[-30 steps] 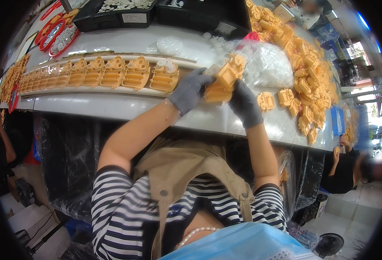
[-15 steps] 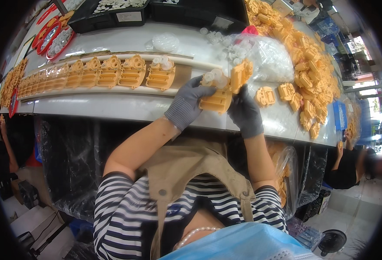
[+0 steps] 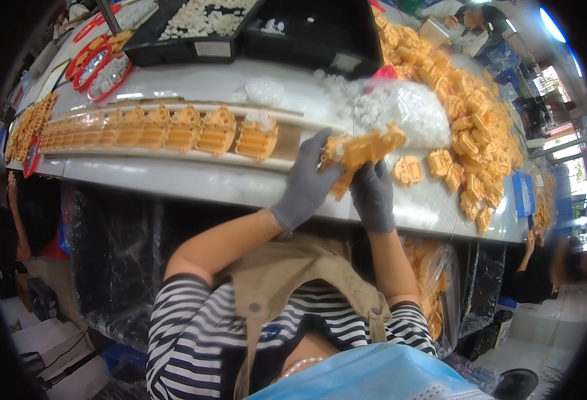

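Observation:
Both my hands wear grey gloves and are raised over the front edge of the white table. Closed on the left end of a yellow-orange plastic housing [image 3: 357, 152] is my left hand [image 3: 308, 181]. My right hand [image 3: 373, 199] grips the orange plastic from below, farther right. Two orange parts seem to overlap between my hands; where one ends and the other begins is blurred. Left of my hands, a row of similar housings [image 3: 215, 132] lies on a belt. The nearest of them, an orange housing [image 3: 257, 141], carries small whitish translucent pieces on top.
A large heap of orange parts [image 3: 470, 127] covers the table's right side. Before it lie a few loose orange pieces [image 3: 408, 171] and a clear bag of white pieces [image 3: 419, 110]. Black trays [image 3: 193, 50] stand at the back, red baskets [image 3: 110, 79] at the far left.
The orange part in my right hand has swung over the housing in my left hand, and the two now overlap. The housing has been tilted. The whole view has shifted slightly.

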